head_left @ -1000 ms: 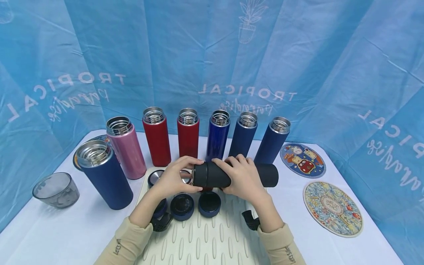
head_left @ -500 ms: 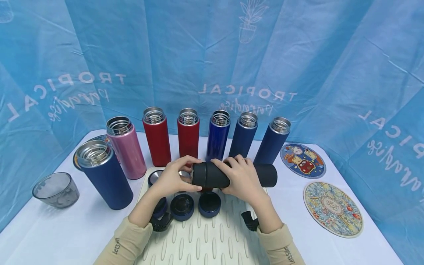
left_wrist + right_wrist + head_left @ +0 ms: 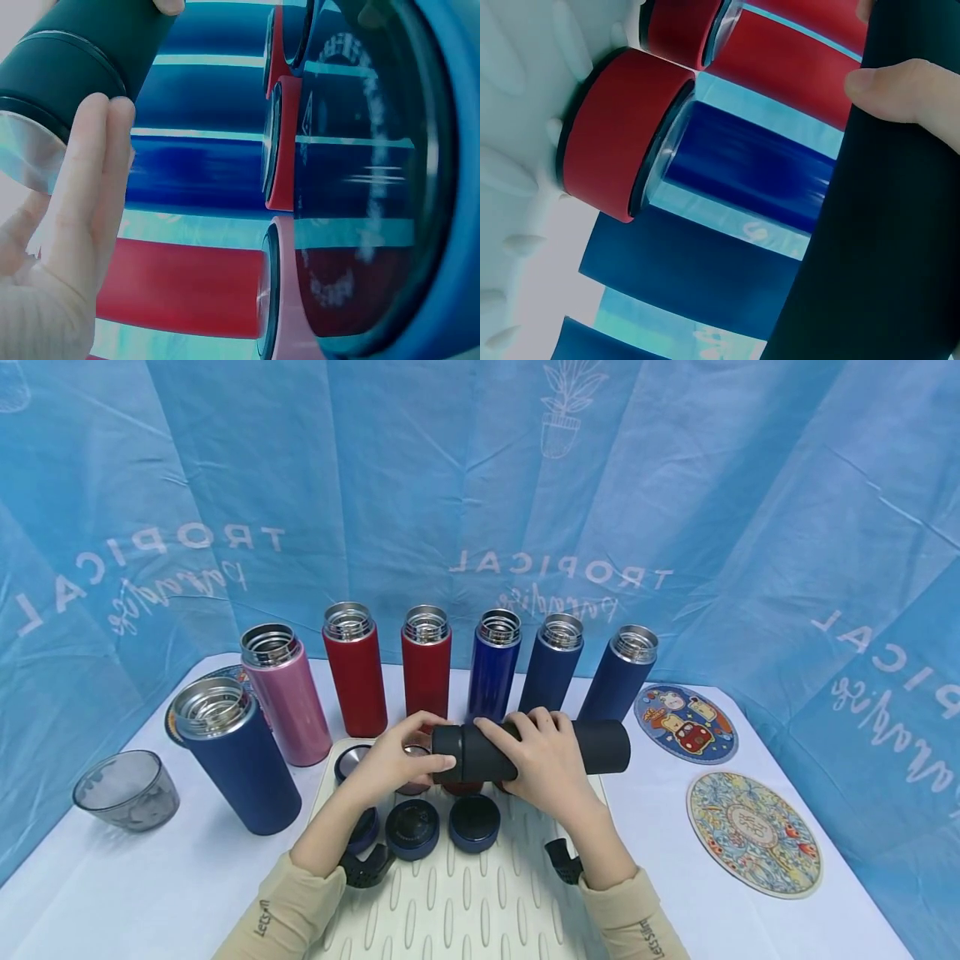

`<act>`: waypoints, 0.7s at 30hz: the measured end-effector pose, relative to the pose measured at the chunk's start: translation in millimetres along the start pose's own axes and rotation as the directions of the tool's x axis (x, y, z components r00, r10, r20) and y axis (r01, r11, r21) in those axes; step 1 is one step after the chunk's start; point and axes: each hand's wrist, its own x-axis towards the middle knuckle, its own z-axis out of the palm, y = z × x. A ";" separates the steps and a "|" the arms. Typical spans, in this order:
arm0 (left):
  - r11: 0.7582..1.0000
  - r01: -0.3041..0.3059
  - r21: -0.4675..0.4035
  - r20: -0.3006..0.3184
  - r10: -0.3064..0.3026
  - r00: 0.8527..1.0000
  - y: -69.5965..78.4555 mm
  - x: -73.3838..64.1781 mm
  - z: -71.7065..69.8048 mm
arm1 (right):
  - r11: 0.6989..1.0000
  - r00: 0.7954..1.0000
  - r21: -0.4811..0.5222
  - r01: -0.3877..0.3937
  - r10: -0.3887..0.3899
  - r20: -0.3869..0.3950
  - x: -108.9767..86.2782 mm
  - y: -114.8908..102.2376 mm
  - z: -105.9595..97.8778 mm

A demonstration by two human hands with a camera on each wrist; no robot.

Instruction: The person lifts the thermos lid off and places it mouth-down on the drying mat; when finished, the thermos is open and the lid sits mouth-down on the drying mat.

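Note:
A black thermos bottle (image 3: 600,747) lies sideways in the air above the mat, its lidded end to the left. My right hand (image 3: 543,760) grips the body from above, with the thumb wrapped over the near side. At the other end, my left hand (image 3: 401,762) holds the black lid (image 3: 447,752) between thumb and fingers. In the left wrist view, two fingers (image 3: 94,165) lie along the lid, and its end face (image 3: 30,154) shows as shiny silver. Under the bottle and hands sit several loose lids, among them a blue one (image 3: 412,828) and a red one (image 3: 626,135).
A cream ribbed mat (image 3: 465,918) lies in front. Behind it stand several lidless bottles: pink (image 3: 288,702), red (image 3: 356,685) and blue (image 3: 491,677). At left are a large blue bottle (image 3: 243,777) and a grey glass bowl (image 3: 127,793). Round coasters (image 3: 753,833) lie at right.
My left thumb has shifted from the lid's lower edge up onto its near face. The bottle has risen slightly in view, with my right hand still round it.

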 end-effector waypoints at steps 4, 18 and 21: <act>0.999 0.042 -0.011 0.009 -0.042 0.999 -0.7 0.8 0.4 | 1.000 1.000 -0.015 0.010 -0.010 -0.014 0.0 -0.8 0.1; 0.999 0.055 0.004 0.048 -0.055 0.997 -1.8 2.8 1.1 | 1.000 1.000 0.007 0.006 -0.006 -0.018 0.3 0.8 -3.2; 0.996 -0.087 0.012 0.074 0.086 0.994 -1.2 0.8 -0.3 | 1.000 1.000 0.015 -0.022 0.022 0.011 -0.3 3.7 -6.2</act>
